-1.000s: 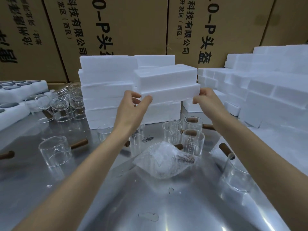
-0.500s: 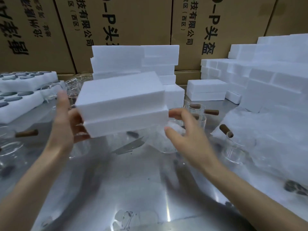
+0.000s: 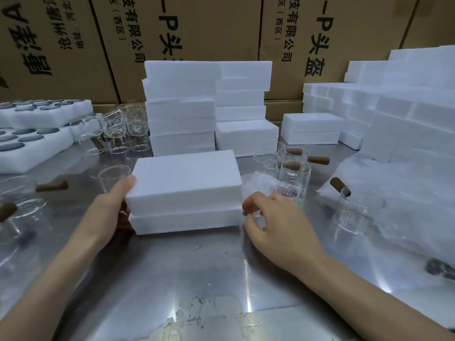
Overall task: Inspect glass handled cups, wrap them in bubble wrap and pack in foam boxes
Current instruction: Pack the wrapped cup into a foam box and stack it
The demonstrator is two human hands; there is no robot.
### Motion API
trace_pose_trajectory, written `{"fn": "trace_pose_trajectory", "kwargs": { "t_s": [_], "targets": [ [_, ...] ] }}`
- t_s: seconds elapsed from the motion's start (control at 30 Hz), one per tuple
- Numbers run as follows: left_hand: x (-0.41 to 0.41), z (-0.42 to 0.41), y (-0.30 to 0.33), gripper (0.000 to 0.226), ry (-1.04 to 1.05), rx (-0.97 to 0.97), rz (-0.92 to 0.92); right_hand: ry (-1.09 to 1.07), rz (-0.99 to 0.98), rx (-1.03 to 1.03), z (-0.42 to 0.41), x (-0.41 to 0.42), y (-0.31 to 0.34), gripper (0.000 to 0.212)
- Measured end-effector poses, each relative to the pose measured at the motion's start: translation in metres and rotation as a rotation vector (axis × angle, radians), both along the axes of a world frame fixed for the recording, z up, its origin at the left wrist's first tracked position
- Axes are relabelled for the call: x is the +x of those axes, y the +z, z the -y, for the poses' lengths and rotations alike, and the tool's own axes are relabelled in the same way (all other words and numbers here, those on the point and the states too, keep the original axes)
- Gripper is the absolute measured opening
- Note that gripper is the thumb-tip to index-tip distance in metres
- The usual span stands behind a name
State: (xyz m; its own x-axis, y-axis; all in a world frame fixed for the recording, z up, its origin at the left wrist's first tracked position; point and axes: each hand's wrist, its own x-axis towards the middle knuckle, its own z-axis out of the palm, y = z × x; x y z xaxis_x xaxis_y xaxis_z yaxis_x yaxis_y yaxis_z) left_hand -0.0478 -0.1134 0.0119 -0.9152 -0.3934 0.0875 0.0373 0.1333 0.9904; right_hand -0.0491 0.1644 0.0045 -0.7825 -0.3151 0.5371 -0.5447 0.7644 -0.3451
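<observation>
A closed white foam box sits on the steel table in front of me. My left hand grips its left end, thumb on the lid's edge. At the box's right end my right hand has its curled fingertips at the seam between lid and base. Just behind that hand lies a cup wrapped in bubble wrap. Bare glass cups with brown wooden handles stand behind it.
Stacks of foam boxes rise behind, with more piled at right. Foam trays lie at left beside several glass cups. More cups stand at far left and right. Bubble wrap sheets cover the right. Cardboard cartons form the backdrop.
I lifted a foam box off the rear stack, brought it toward me and set it on the table. My right hand slid from its far side to the right end.
</observation>
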Motion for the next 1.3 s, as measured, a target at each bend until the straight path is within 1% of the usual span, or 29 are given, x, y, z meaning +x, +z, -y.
{"fn": "trace_pose_trajectory", "kwargs": {
  "t_s": [0.03, 0.1, 0.17, 0.23, 0.3, 0.33, 0.4, 0.5, 0.53, 0.6, 0.67, 0.73, 0.8, 0.83, 0.9, 0.93, 0.97, 1.03, 1.07, 1.1, 1.13, 1.2, 1.27, 1.3],
  "targets": [
    [-0.002, 0.002, -0.003, 0.072, 0.001, -0.032, 0.011, -0.031, -0.012, 0.009, -0.002, -0.002, 0.001, 0.015],
    [-0.005, 0.003, -0.006, 0.091, 0.000, -0.109, 0.038, -0.084, -0.053, -0.042, -0.007, -0.006, 0.005, 0.010],
    [-0.008, 0.005, -0.010, 0.096, -0.016, -0.137, 0.048, -0.118, -0.099, -0.130, -0.013, -0.012, 0.008, 0.009],
    [-0.009, 0.004, -0.012, 0.087, -0.034, -0.135, 0.036, -0.165, -0.064, -0.166, -0.020, -0.020, 0.010, 0.024],
    [-0.009, 0.003, -0.013, 0.076, -0.040, -0.134, 0.029, -0.194, 0.086, -0.138, -0.029, -0.027, 0.011, 0.039],
    [-0.009, 0.001, -0.013, 0.073, -0.045, -0.132, 0.025, -0.187, 0.171, -0.126, -0.032, -0.029, 0.011, 0.043],
    [-0.008, -0.002, -0.012, 0.067, -0.058, -0.126, 0.012, -0.165, 0.254, -0.086, -0.037, -0.030, 0.011, 0.043],
    [-0.007, -0.005, -0.010, 0.054, -0.070, -0.106, -0.016, -0.198, 0.239, 0.032, -0.036, -0.032, 0.010, 0.037],
    [-0.008, -0.006, -0.010, 0.048, -0.072, -0.087, -0.027, -0.214, 0.233, 0.041, -0.035, -0.033, 0.010, 0.033],
    [-0.010, -0.006, -0.009, 0.044, -0.095, -0.059, -0.032, -0.238, 0.237, -0.016, -0.034, -0.034, 0.011, 0.026],
    [-0.010, -0.006, -0.009, 0.045, -0.114, -0.041, -0.027, -0.261, 0.214, -0.097, -0.036, -0.035, 0.011, 0.023],
    [-0.009, -0.007, -0.008, 0.050, -0.126, -0.036, -0.050, -0.288, 0.121, -0.215, -0.039, -0.033, 0.013, 0.021],
    [-0.010, -0.009, -0.008, 0.054, -0.132, -0.032, -0.088, -0.299, 0.014, -0.381, -0.040, -0.030, 0.018, 0.019],
    [-0.011, -0.010, -0.009, 0.052, -0.119, -0.004, -0.109, -0.291, -0.015, -0.448, -0.040, -0.029, 0.020, 0.019],
    [-0.013, -0.010, -0.011, 0.048, -0.063, 0.062, -0.147, -0.266, -0.019, -0.511, -0.039, -0.027, 0.021, 0.019],
    [-0.013, -0.011, -0.011, 0.053, -0.074, 0.054, -0.172, -0.256, -0.014, -0.515, -0.038, -0.027, 0.021, 0.019],
    [-0.009, -0.012, -0.009, 0.065, -0.154, -0.008, -0.196, -0.246, -0.011, -0.513, -0.037, -0.026, 0.020, 0.019],
    [0.000, -0.015, -0.007, 0.095, -0.327, -0.219, -0.206, -0.218, -0.007, -0.531, -0.036, -0.026, 0.019, 0.019],
    [0.003, -0.016, -0.008, 0.104, -0.358, -0.321, -0.199, -0.199, 0.001, -0.557, -0.036, -0.026, 0.019, 0.019],
    [0.004, -0.017, -0.010, 0.107, -0.355, -0.385, -0.195, -0.176, 0.016, -0.595, -0.036, -0.026, 0.019, 0.020],
    [0.002, -0.018, -0.011, 0.106, -0.316, -0.393, -0.206, -0.147, 0.039, -0.652, -0.036, -0.026, 0.020, 0.021],
    [-0.002, -0.019, -0.010, 0.097, -0.214, -0.285, -0.275, -0.082, 0.085, -0.807, -0.035, -0.025, 0.023, 0.021],
    [-0.003, -0.016, -0.004, 0.096, -0.134, -0.067, -0.337, -0.034, 0.103, -0.923, -0.031, -0.022, 0.027, 0.021],
    [-0.003, -0.013, -0.002, 0.096, -0.114, 0.048, -0.365, -0.012, 0.112, -0.944, -0.027, -0.021, 0.028, 0.023]
  ]
}}
